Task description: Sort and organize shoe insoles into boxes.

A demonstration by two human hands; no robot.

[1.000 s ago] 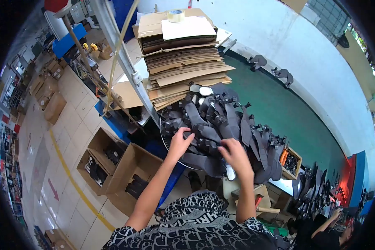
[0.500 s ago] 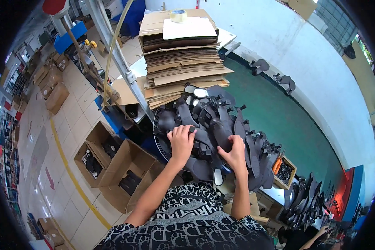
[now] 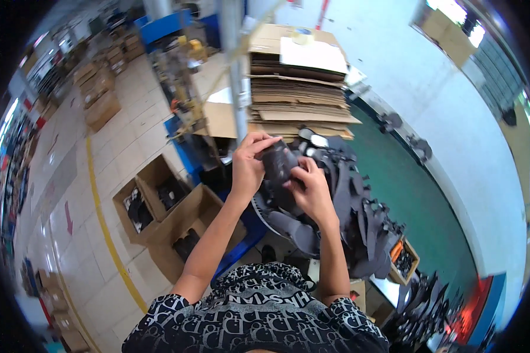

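Held up in front of me is a dark, sandal-like piece (image 3: 280, 163), smeared by motion, so its exact kind is hard to make out. My left hand (image 3: 249, 165) grips its upper left side, the thumb and fingers pinched on the edge. At its lower right edge, the bent fingers of my right hand (image 3: 313, 189) are closed on it. Just beyond and below both hands lies a heaped pile of black sandal-like pieces (image 3: 350, 206) with straps, a few showing white oval pads. The pale rim of a round container (image 3: 264, 217) curves along the pile's left side.
Stacked flat cardboard (image 3: 303, 91) rises behind the pile, a tape roll (image 3: 303, 36) on top. Open cartons (image 3: 159, 232) holding dark pieces stand on the left floor. A small box (image 3: 404, 262) of dark parts with an orange-handled tool sits at right. A metal post (image 3: 232, 76) stands ahead.
My hands have come up off the pile with the sandal-like piece between them, moving closer together. The view has swung left, so the surroundings sit farther right.
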